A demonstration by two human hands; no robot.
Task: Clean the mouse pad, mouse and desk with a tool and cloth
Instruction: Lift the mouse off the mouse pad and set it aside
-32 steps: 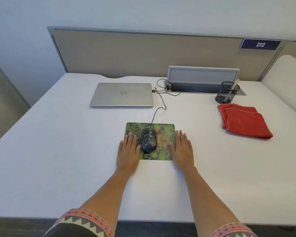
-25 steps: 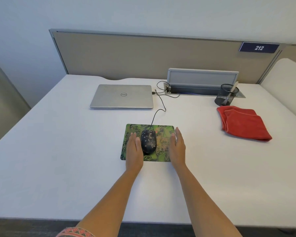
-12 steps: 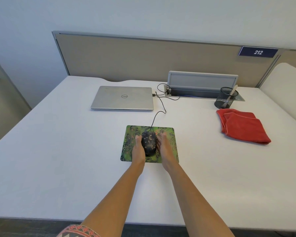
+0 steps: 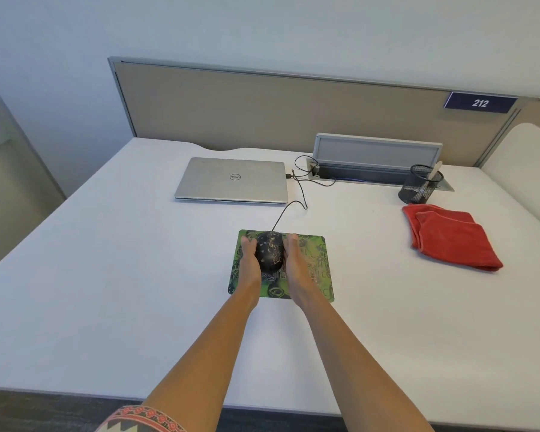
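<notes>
1. The mouse sits on the far left part of the mouse pad, directly between the two hands. Its long axis points away from the person.
2. The left hand lies against its left side and the right hand against its right, both equally near. The fingers look stretched along it, not curled round, so the mouse is held between the hands and neither one clasps it.
3. The next move is probably a straight lift off the pad, with the cable limiting the reach.
4. The mouse is dark and speckled with pale grime. The pad is green and patterned, with pale smears on its right half.
5. The red cloth lies well apart, on the right hand's side.
</notes>
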